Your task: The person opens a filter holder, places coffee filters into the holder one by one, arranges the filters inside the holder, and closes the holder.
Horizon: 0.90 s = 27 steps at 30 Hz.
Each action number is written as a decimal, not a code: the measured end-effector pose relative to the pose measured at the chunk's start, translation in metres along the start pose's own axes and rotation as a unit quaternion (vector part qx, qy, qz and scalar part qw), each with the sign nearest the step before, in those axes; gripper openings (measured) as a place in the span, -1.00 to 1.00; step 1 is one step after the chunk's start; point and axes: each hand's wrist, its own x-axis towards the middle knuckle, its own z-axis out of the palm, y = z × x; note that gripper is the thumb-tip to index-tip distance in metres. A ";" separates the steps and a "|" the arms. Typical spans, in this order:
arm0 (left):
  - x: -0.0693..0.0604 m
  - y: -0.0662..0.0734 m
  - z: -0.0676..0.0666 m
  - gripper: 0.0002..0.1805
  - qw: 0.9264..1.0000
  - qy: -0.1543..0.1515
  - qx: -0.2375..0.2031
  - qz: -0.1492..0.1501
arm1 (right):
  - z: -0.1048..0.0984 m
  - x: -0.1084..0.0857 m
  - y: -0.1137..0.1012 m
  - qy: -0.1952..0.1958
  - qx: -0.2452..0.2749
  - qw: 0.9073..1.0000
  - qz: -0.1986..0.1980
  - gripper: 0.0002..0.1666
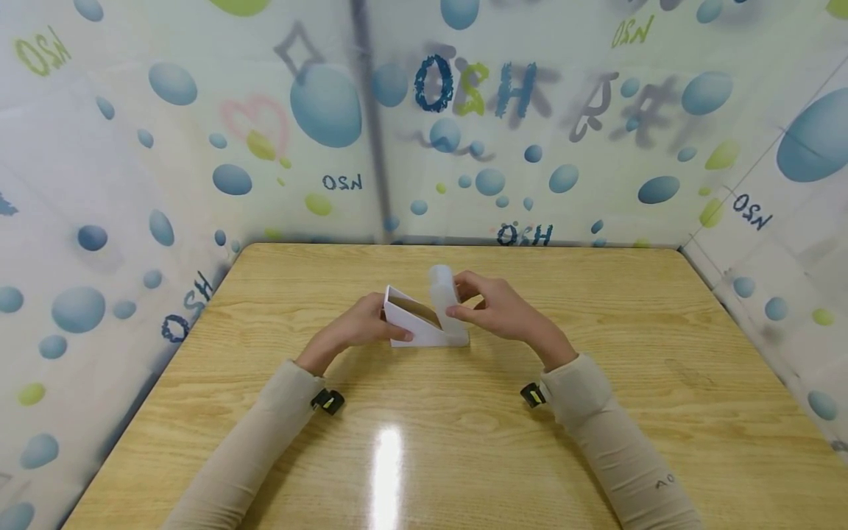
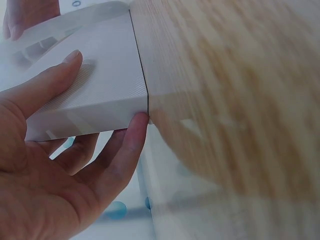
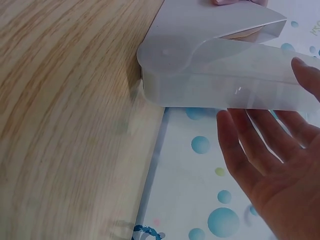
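A white box (image 1: 424, 336) with a slanted open top and a brown inside stands on the table. My left hand (image 1: 358, 322) grips its left end, the thumb on the near face and the fingers round the end; the left wrist view shows the white box (image 2: 112, 65) close up. At the box's right end a translucent plastic cover (image 1: 442, 293) sticks up, tilted. My right hand (image 1: 503, 305) holds it between thumb and fingers. In the right wrist view the cover's (image 3: 215, 75) rounded end lies over the box's lower corner. Whatever the box contains is hidden.
The wood-grain table (image 1: 450, 456) reaches to a patterned cloth wall (image 1: 457, 199) at the back, with more cloth at both sides. A small black device (image 1: 327, 401) is at the left cuff, another black device (image 1: 533, 395) at the right cuff.
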 end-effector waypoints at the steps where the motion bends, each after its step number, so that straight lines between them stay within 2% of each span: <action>1: 0.000 0.000 0.000 -0.53 1.000 -0.001 0.000 0.001 | 0.000 0.000 0.000 0.000 0.000 1.000 0.000 -0.50; 12: 0.001 -0.002 -0.001 -0.53 1.000 -0.003 -0.002 0.008 | 0.003 0.001 0.000 -0.002 -0.006 1.000 0.001 -0.49; 27: 0.000 0.000 0.001 -0.54 1.000 0.003 0.002 0.002 | 0.006 0.003 0.001 -0.006 -0.006 1.000 0.007 -0.45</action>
